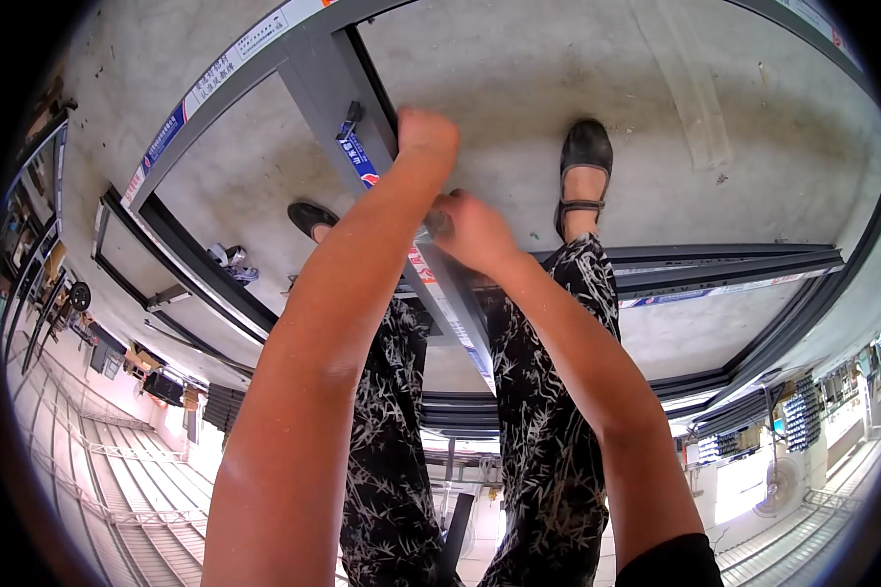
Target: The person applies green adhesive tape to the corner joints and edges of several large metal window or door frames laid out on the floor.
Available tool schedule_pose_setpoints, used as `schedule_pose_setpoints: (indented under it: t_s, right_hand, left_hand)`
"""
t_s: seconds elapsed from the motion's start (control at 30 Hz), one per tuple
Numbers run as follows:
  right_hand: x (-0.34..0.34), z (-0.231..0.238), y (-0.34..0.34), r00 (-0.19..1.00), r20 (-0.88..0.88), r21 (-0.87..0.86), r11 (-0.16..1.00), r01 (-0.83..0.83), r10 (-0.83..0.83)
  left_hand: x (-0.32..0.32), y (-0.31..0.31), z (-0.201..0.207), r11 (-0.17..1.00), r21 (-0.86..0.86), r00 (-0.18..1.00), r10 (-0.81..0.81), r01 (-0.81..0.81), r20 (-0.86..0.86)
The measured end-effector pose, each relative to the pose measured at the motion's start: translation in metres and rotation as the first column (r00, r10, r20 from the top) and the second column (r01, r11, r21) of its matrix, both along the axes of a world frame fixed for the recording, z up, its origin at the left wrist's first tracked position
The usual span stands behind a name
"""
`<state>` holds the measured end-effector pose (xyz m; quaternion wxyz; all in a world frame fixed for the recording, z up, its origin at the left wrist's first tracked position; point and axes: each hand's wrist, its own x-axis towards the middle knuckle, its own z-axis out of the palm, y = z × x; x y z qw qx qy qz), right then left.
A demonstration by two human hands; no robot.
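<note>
A grey metal window frame (308,93) with a wide crossbar stands in front of me, strips of blue, white and red printed film along its faces. My left hand (428,137) is curled at the right edge of the crossbar, its fingertips hidden. Lower down, my right hand (475,230) is closed against the same bar, thumb and forefinger together. A glossy patch shows at those fingers; whatever they grip is too unclear to name. Left of my left hand, a small black fitting (350,119) sits on the bar beside a blue label (356,155).
My black shoes (585,152) stand on the concrete floor on either side of the crossbar. More grey frames (724,269) lie to the right and behind. Crumpled scraps (233,262) lie on the floor at left. Another dark frame (132,240) stands farther left.
</note>
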<state>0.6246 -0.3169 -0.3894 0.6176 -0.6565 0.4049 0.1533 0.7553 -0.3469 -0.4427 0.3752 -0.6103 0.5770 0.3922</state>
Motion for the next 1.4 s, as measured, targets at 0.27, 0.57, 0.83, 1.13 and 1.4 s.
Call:
schedule_pose_setpoints:
  t_s: [0.27, 0.57, 0.83, 1.13, 1.4]
  right_hand:
    - [0.039, -0.024, -0.036, 0.754, -0.071, 0.166, 0.753, -0.637, 0.653]
    - [0.032, -0.012, -0.039, 0.753, -0.124, 0.189, 0.76, -0.622, 0.647]
    - [-0.037, 0.089, -0.088, 0.918, -0.334, 0.134, 0.953, 0.27, -0.213]
    - [0.026, 0.202, -0.07, 0.699, -0.428, 0.767, 0.178, 0.616, -0.574]
    - [0.104, 0.286, -0.035, 0.738, -0.341, 0.903, 0.014, 0.429, -0.583]
  left_hand:
    - [0.033, -0.001, 0.053, 0.968, -0.14, 0.896, 0.133, -0.209, -0.424]
    - [0.072, 0.066, 0.197, 0.455, -0.375, 0.59, 0.629, -0.808, -0.506]
    - [0.033, 0.142, 0.259, 0.092, -0.14, 0.147, 0.875, -0.986, -0.462]
    - [0.014, 0.096, 0.328, -0.149, -0.006, -0.107, 0.739, -0.989, -0.665]
    - [0.05, 0.118, 0.386, -0.161, -0.394, 0.173, 0.706, -0.905, -0.686]
